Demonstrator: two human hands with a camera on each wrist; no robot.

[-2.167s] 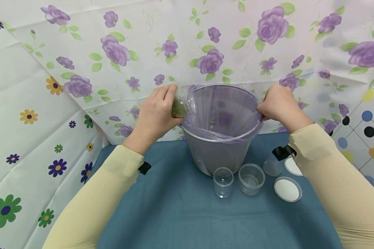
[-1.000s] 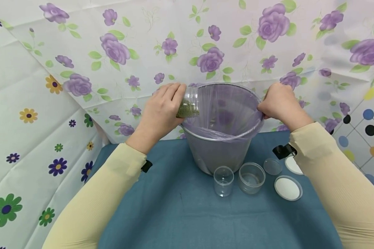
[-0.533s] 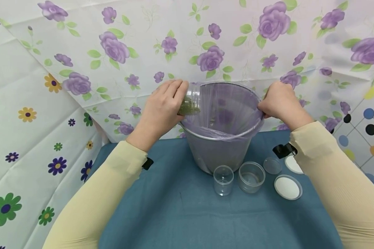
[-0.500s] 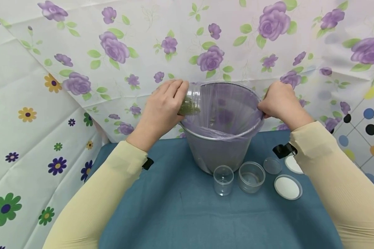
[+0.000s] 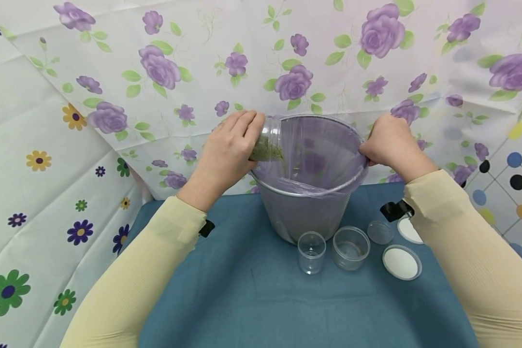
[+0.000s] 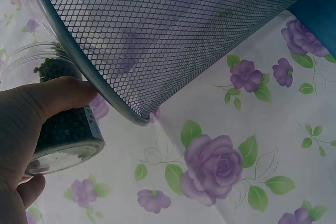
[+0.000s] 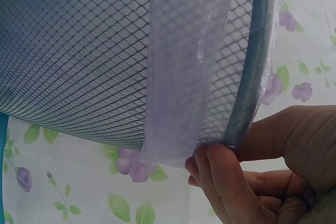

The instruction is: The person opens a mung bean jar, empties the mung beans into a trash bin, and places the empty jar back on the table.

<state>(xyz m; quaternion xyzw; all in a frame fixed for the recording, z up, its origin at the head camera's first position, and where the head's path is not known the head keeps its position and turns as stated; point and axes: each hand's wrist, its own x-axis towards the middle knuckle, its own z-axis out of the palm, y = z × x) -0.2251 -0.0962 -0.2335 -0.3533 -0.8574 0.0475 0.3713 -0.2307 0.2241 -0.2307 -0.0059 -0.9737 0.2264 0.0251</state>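
Note:
In the head view my left hand [image 5: 226,152] grips a clear jar [image 5: 271,130] of small green beads or beans. The jar lies tilted on its side, mouth over the left rim of a wire-mesh wastebasket [image 5: 304,217]; a few green pieces show just past the mouth. The left wrist view shows the green granules [image 6: 63,129] piled inside, with my thumb across the jar. A thin purple bin liner [image 5: 282,186] lines the basket and folds over its rim. My right hand [image 5: 387,145] pinches liner and rim at the right side; its fingers [image 7: 226,174] curl there in the right wrist view.
Before the basket stand a clear narrow cup [image 5: 311,256] and a wider clear tub [image 5: 350,251]. To their right lie a clear lid [image 5: 380,233] and two white round lids [image 5: 400,263]. Blue cloth [image 5: 252,299] covers the table; a flowered sheet [image 5: 252,43] hangs close behind.
My left hand has moved the jar right, farther over the basket's rim. Green contents have shifted toward its mouth, and some pieces now show beyond it. My right hand keeps its hold.

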